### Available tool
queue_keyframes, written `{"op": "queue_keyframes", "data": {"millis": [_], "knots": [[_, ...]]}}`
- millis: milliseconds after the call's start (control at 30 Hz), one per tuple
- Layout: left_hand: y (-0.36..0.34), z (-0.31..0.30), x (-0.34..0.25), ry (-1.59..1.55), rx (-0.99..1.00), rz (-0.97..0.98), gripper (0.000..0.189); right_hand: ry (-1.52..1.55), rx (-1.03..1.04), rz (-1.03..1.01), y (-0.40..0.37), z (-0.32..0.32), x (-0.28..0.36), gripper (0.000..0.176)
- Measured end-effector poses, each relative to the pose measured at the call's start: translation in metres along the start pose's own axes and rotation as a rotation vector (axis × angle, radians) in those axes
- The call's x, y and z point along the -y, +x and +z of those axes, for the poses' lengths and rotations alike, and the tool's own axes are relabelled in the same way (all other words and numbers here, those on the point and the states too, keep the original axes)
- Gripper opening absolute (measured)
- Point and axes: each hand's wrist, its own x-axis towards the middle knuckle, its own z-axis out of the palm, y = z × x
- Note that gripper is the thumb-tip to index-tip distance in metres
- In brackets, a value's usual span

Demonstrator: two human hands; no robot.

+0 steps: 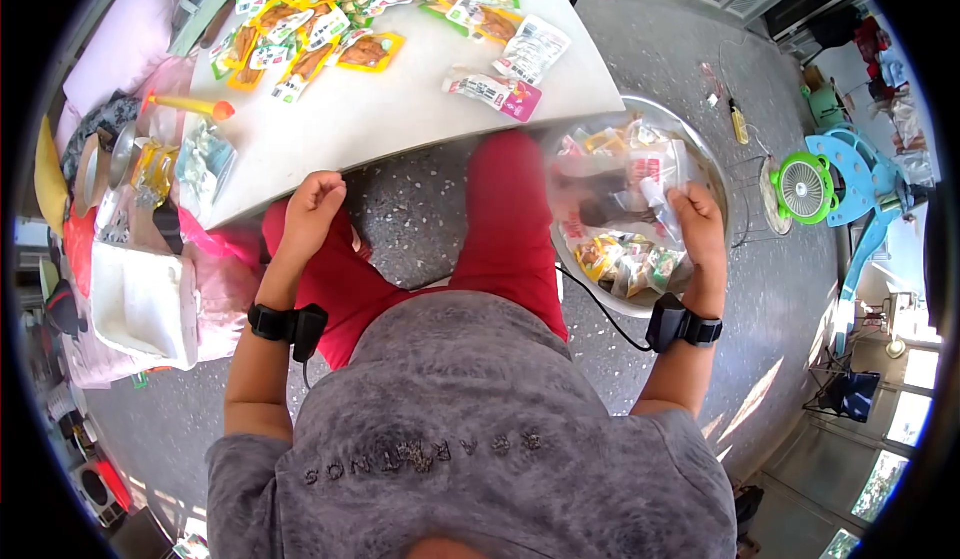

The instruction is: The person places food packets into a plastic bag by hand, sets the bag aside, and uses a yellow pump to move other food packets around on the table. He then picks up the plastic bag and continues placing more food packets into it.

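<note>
My right hand (pixel 699 221) grips the edge of a clear plastic bag (pixel 655 184) with red print and dark contents, partly smeared by motion. The bag is over a large metal basin (pixel 722 199) holding several small food packets (pixel 630 264). By the table's front edge, my left hand (pixel 315 209) is closed, its fingers curled with nothing visible in them. On the white table (pixel 400 119) lie many yellow, green and red food packets (pixel 370 51). Two silvery white packets, one with a purple end (pixel 495 94), lie apart from the pile, nearer the basin.
A yellow stick-like object (pixel 190 106) and a crumpled clear bag (pixel 205 164) sit at the table's left. Beside my left arm is a white foam box (pixel 145 304). A green fan (pixel 803 187) and blue chair (pixel 860 174) stand right. A screwdriver-like tool (pixel 738 122) lies on the floor.
</note>
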Motion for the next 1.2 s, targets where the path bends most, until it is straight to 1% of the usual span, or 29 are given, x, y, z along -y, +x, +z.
{"op": "queue_keyframes", "data": {"millis": [33,67,133,200,233,333,433,533,567,600,633,667,700,733,767,800,900,967,1000,1033,1067,1100,1133,1167,1200], "knots": [[-0.001,-0.011,0.015,0.026,-0.040,-0.013,0.014,0.040,-0.044,0.090,-0.001,-0.011,-0.008,0.014],[-0.005,-0.020,0.025,0.110,-0.110,-0.027,0.014,-0.068,-0.103,0.102,0.000,-0.021,-0.025,0.015],[-0.012,-0.036,0.033,0.392,-0.190,-0.051,0.014,-0.282,-0.218,0.125,0.003,-0.028,-0.075,0.016],[-0.017,-0.050,0.034,0.736,-0.186,0.085,0.014,-0.414,-0.307,0.165,0.000,-0.020,-0.110,0.018],[-0.020,-0.055,0.035,0.909,-0.184,0.151,0.015,-0.492,-0.353,0.160,0.003,-0.019,-0.149,0.022],[-0.034,-0.058,0.050,1.008,-0.223,0.247,0.016,-0.526,-0.400,0.251,0.003,-0.004,-0.228,0.017],[-0.041,-0.054,0.054,1.037,-0.259,0.240,0.017,0.001,-0.429,0.562,0.001,0.012,-0.263,0.014],[-0.042,-0.054,0.055,1.059,-0.277,0.239,0.017,0.551,-0.424,0.482,0.010,0.024,-0.303,0.011],[-0.042,-0.054,0.055,1.062,-0.279,0.238,0.017,-0.034,-0.231,0.203,0.013,0.029,-0.335,0.010],[-0.043,-0.054,0.054,1.065,-0.280,0.238,0.017,-0.623,-0.231,-0.110,0.015,0.038,-0.341,0.011],[-0.043,-0.054,0.054,1.068,-0.280,0.237,0.017,-0.596,-0.166,-0.119,0.017,0.045,-0.347,0.012],[-0.044,-0.055,0.055,1.072,-0.280,0.233,0.017,-0.209,-0.089,0.203,0.015,0.048,-0.352,0.012],[-0.044,-0.056,0.056,1.075,-0.279,0.230,0.017,0.394,-0.203,0.576,0.013,0.056,-0.325,0.012],[-0.044,-0.056,0.057,1.078,-0.279,0.227,0.017,0.748,-0.430,0.879,0.009,0.064,-0.288,0.012],[-0.043,-0.056,0.057,1.080,-0.283,0.221,0.017,0.663,-0.429,0.919,0.007,0.068,-0.303,0.011],[-0.044,-0.056,0.057,1.082,-0.287,0.214,0.017,0.576,-0.427,0.958,0.006,0.072,-0.304,0.010],[-0.045,-0.056,0.059,1.077,-0.302,0.206,0.017,0.361,-0.193,0.886,0.001,0.070,-0.301,0.006],[-0.044,-0.057,0.060,1.072,-0.308,0.206,0.017,0.020,0.020,0.627,0.004,0.069,-0.321,0.007],[-0.043,-0.057,0.059,1.069,-0.308,0.208,0.017,-0.147,0.123,0.490,0.007,0.067,-0.347,0.008],[-0.043,-0.056,0.058,1.066,-0.311,0.208,0.017,-0.093,0.123,0.493,0.010,0.069,-0.318,0.008],[-0.042,-0.055,0.057,1.058,-0.311,0.214,0.017,0.127,0.072,0.599,0.016,0.072,-0.287,0.009],[-0.042,-0.054,0.056,1.052,-0.319,0.217,0.017,0.270,0.042,0.659,0.021,0.076,-0.246,0.010],[-0.043,-0.054,0.055,1.050,-0.334,0.216,0.017,0.352,0.064,0.666,0.025,0.081,-0.213,0.011],[-0.044,-0.053,0.052,1.047,-0.343,0.198,0.016,0.315,0.050,0.663,0.028,0.091,-0.190,0.008],[-0.044,-0.054,0.051,1.016,-0.359,0.200,0.015,0.407,0.085,0.637,0.031,0.098,-0.168,0.006]]}}
